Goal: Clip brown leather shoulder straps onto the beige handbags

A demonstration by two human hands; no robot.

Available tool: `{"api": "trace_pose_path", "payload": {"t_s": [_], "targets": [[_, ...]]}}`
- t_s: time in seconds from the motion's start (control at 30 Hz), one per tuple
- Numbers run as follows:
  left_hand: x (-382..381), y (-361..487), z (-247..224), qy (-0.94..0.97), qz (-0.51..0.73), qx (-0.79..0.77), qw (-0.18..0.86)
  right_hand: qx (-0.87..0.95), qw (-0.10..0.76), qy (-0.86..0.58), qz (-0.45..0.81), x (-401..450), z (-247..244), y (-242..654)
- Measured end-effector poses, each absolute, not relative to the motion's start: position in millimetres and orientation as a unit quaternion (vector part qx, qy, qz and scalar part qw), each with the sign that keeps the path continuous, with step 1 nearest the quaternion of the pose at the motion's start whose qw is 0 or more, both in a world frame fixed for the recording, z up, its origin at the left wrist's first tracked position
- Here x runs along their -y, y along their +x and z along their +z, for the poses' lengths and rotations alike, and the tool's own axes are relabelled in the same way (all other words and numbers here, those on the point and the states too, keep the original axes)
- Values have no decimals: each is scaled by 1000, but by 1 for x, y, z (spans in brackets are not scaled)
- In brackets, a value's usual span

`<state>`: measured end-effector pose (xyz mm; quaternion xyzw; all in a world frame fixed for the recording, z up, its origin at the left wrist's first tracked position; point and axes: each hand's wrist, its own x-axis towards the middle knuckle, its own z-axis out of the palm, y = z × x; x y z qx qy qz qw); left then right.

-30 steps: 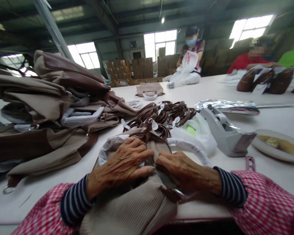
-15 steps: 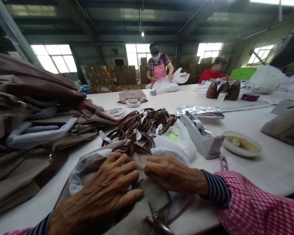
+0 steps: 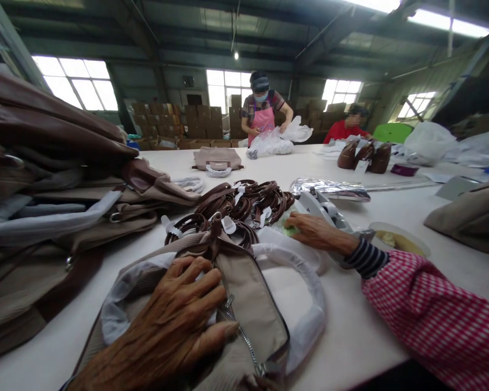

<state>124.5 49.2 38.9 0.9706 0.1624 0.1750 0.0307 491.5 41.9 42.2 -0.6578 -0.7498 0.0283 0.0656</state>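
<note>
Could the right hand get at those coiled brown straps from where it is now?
Probably yes: the right hand is at something pale green close beside the brown straps, and nothing visible seems to block the way across.

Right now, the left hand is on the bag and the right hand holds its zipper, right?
Not quite: in the head view, the right hand is away from the zipper, at the pale green plastic beside the brown straps. The left hand is on the bag.

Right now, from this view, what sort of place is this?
Probably a bag factory or workshop: several bags are piled at the left, coiled brown straps lie on the white table, and cardboard boxes are stacked behind.
</note>
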Motion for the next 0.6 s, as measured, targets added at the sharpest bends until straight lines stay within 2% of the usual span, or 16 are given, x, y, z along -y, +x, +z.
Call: {"api": "trace_pose_path", "payload": {"t_s": [0.23,0.5,0.6], "targets": [[-51,124,38,967,213,-139,16,724,115,-677,70,-41,45,495],[-52,122,34,967,222,-123,-28,742,79,-661,84,-32,49,500],[-52,121,31,966,221,-127,-42,741,97,-661,67,-33,44,499]]}}
